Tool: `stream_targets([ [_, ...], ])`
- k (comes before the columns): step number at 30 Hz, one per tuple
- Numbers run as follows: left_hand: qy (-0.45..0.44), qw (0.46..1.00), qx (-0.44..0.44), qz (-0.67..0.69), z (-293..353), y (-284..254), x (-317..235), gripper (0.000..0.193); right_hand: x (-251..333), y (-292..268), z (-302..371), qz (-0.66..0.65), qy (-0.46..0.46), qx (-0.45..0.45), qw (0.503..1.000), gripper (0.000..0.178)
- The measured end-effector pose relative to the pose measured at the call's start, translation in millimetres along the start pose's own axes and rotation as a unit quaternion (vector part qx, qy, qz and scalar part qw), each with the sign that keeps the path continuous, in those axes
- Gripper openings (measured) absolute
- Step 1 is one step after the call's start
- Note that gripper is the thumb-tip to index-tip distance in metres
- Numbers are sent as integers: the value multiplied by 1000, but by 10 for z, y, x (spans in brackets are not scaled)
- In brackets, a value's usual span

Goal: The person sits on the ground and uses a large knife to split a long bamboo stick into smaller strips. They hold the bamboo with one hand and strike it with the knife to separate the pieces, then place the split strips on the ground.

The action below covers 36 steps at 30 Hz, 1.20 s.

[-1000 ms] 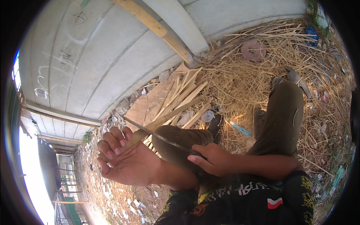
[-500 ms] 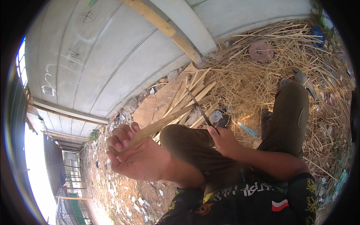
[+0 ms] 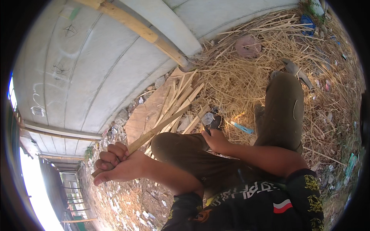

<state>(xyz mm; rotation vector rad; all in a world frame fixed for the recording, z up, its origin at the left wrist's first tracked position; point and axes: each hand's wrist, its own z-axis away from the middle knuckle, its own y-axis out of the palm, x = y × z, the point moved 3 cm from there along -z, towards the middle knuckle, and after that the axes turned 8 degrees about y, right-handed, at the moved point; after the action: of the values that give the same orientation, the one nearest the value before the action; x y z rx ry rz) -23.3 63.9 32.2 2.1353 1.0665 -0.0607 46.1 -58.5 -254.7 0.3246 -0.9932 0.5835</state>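
Observation:
My left hand (image 3: 119,162) is closed around the near end of a long, flat bamboo strip (image 3: 160,128). The strip slants up and right over my bent knee, toward the pile of split bamboo (image 3: 181,96). Fingers wrapped round its dark handle, my right hand (image 3: 216,141) holds a knife (image 3: 203,124) in front of that knee. Its narrow blade points up and left, near the strip's far part; I cannot tell whether they touch.
Curly shavings (image 3: 239,86) cover the ground ahead, with a round reddish disc (image 3: 248,46) on them. A brown board (image 3: 140,119) lies under the split pieces. A light blue object (image 3: 242,128) is between my legs. A bamboo pole (image 3: 154,35) leans along the pale wall (image 3: 88,73).
My left fingers, loosely curled with the palm upturned before, have closed round the strip. The knife blade, formerly crossing the strip, appears lower and foreshortened. The whole view has shifted.

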Motion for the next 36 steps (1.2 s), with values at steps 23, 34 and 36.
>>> stream_targets([
  [23, -198, 869, -66, 449, -1024, -1648, -358, 57, -680, -88, -642, -75, 210, -54, 973, 55],
  [34, -210, 896, -35, 390, -1283, -1879, 155, 37, -549, -103, -646, 18, 108, -113, 988, 56],
  [36, -217, 894, -31, 391, -1399, -2001, 242, 42, -440, -146, -536, 14, 135, -82, 987, 56],
])
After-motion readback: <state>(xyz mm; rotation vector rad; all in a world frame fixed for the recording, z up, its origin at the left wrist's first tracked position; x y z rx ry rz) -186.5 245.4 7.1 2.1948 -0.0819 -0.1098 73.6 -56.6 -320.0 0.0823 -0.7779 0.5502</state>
